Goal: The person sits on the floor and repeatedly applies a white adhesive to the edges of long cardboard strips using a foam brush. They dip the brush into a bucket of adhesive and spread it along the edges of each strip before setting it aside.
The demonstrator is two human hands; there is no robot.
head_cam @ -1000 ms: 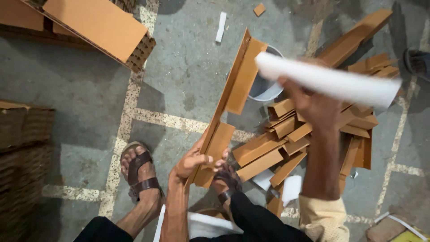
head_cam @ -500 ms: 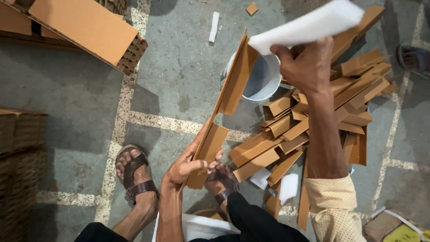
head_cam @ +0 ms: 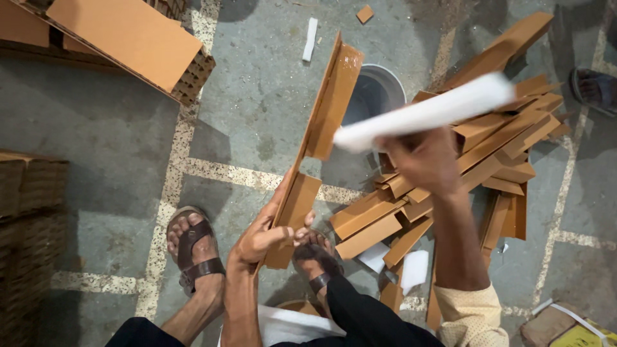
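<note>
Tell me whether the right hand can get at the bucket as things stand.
Probably not freely: the right hand is gripping a white sheet, and the folded cardboard strip in the left hand stands partly across the bucket.

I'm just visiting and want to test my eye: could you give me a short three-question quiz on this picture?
1. True or false: the left hand grips a long brown cardboard strip.
2. What does the right hand hold? A) a white strip B) a hammer C) a sandal
3. What round thing stands behind the cardboard strip?

Key: 1 true; 2 A; 3 a white bucket.
</note>
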